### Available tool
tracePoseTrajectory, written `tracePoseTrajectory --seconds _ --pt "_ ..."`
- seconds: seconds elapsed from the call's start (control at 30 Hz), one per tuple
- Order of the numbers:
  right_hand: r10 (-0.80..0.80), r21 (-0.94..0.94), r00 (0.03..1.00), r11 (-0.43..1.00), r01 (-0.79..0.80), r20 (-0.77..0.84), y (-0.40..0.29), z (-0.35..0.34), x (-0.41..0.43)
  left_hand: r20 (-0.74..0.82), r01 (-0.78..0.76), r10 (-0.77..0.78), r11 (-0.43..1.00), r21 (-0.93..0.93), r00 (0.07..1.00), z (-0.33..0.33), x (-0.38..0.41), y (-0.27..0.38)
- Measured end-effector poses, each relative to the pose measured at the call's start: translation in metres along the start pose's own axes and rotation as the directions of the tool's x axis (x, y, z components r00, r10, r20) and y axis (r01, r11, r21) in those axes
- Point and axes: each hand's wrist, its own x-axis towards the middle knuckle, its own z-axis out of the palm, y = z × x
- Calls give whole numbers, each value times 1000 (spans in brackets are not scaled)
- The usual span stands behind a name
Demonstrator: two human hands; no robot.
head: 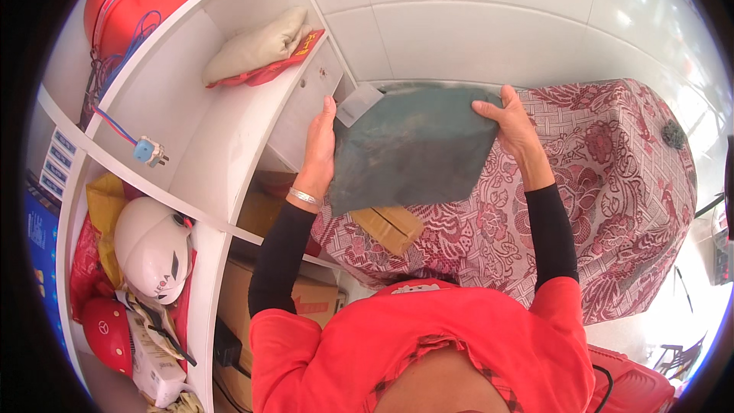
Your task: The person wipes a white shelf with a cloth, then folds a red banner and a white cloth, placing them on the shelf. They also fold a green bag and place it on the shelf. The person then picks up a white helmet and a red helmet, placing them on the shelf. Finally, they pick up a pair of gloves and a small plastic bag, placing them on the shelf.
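Note:
A flat dark green, flexible sheet or bag [416,146] is stretched between both hands above a sofa or table under a red and white patterned cloth [573,183]. My left hand [321,146] holds its left edge, the thumb up beside a pale card or tag [358,105] at the upper left corner. My right hand [510,120] grips the upper right corner between thumb and fingers. Below the sheet's lower edge, a brown cardboard piece [393,229] lies on the cloth, partly hidden. Whether the green item is a bag or a single sheet, I cannot tell.
White shelving [229,152] stands at the left, with a folded beige cloth item [258,46], a white helmet [152,246], a red helmet [106,335] and a hanging blue plug [150,151]. A tiled wall [476,40] rises behind. Cardboard boxes [281,292] sit low at the left.

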Motion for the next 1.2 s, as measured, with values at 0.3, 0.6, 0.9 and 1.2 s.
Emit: tracePoseTrajectory --seconds 0.3,0.6,0.9,1.2 --pt "-209 1 974 978 210 -90 -58 -13 22 335 -154 159 987 -44 928 13 9 9" --pt "170 -379 936 924 -42 309 -7 -76 -38 461 -602 387 528 599 799 -66 27 -31" --pt "290 -695 945 649 -309 -149 53 -123 -89 307 -166 -117 636 754 945 -71 24 -55" --pt "-144 -827 988 549 122 50 108 -52 -30 290 -221 -176 331 917 941 -30 74 -119"
